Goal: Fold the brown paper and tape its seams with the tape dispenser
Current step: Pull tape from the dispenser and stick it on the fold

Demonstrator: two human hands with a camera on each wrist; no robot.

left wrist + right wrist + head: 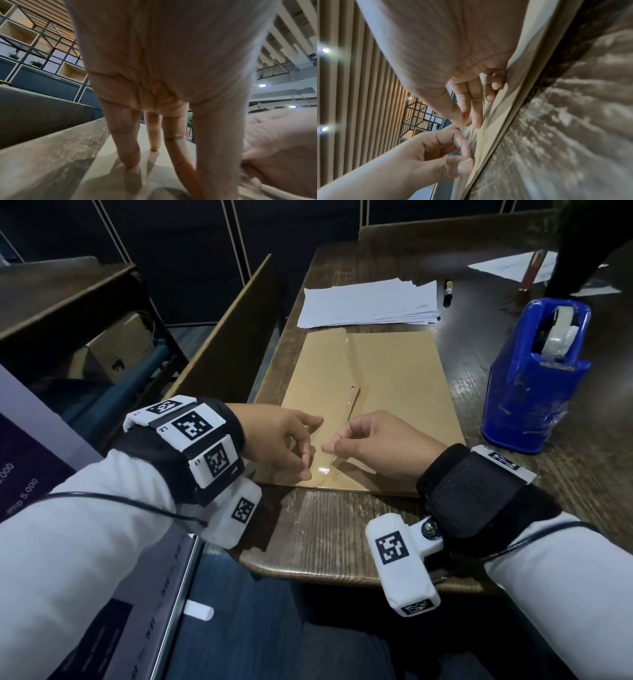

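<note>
Wooden desk [325, 529], brown paper [394, 378] under both hands

Folded paper [387, 392] flat on bench [329, 535] near its front edge, both hands on its near end, left hand [277, 440] left of right hand [383, 445]; sheet stack [370, 302] behind paper, pen [447, 291] right of stack, tape dispenser [534, 378] right of paper.

Worn wooden desk [342, 529], slatted wall [351, 94]
</note>
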